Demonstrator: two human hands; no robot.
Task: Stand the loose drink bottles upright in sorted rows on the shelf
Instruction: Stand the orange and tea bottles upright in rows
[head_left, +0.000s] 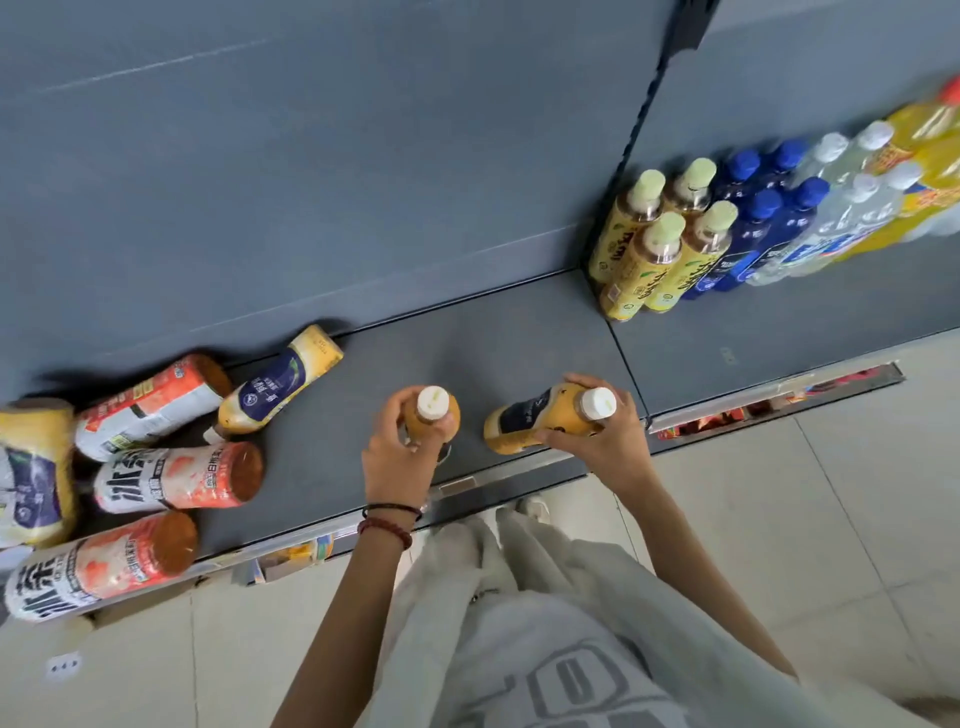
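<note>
While the left hand (400, 457) grips an upright orange bottle (434, 415) and the right hand (602, 441) a tilted bottle (540, 421), both sit near the shelf (519, 338) front edge. Bare deck opens beyond them; fallen bottles (176, 478) lie left of the left hand, standing rows (727, 228) beyond the right.

A dark grey shelf (519, 343) bears orange-and-white tea bottles (176, 478), navy-labelled amber bottles (275, 387) and blue bottles (763, 234).
</note>
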